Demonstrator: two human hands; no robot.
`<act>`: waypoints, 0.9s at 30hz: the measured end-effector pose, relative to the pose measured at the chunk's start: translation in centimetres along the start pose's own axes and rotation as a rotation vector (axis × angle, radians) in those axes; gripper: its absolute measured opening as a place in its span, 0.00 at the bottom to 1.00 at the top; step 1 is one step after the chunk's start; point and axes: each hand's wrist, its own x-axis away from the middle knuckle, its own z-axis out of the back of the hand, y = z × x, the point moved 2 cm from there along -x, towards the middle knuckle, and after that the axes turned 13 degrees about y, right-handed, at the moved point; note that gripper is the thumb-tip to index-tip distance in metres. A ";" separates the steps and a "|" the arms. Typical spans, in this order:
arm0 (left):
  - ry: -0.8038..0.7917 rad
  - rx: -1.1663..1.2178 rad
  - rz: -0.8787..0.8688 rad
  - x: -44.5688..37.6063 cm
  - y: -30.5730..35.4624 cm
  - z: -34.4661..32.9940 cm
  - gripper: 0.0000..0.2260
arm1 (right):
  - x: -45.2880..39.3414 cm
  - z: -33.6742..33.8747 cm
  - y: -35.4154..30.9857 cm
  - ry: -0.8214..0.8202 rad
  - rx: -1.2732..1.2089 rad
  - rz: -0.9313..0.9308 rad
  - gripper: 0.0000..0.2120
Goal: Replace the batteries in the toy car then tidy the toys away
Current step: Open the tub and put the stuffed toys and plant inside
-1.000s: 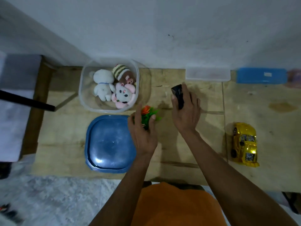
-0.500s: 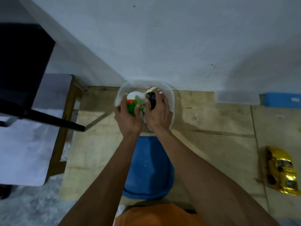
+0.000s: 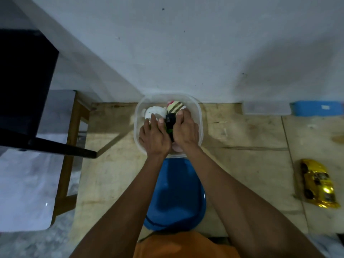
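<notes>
Both my hands are down inside the clear plastic container at the back of the wooden table. My right hand grips a small black toy, which lies between the two hands. My left hand covers a green toy; only a sliver of it shows beside the palm. A white plush and a striped plush lie in the container beyond my fingers. The yellow toy car sits on the table far to the right, away from both hands.
The container's blue lid lies on the table just in front of it, under my forearms. A clear box and a blue box stand against the wall at the right. A black chair stands left of the table.
Both hands carried the green toy and the black toy from the table into the container, then sank lower among the plush toys. The view swung left.
</notes>
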 end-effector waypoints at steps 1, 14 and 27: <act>0.005 -0.027 -0.019 0.1 0.1 0.0 0.34 | 0.1 0.3 -0.1 0.002 0.001 0.009 0.19; 0.242 0.075 -0.151 6.8 -0.3 5.4 0.21 | 5.4 8.1 5.2 0.172 -0.135 0.314 0.20; -0.128 -0.163 0.238 18.2 -11.7 7.6 0.28 | 14.4 8.0 19.7 -0.115 0.070 0.020 0.25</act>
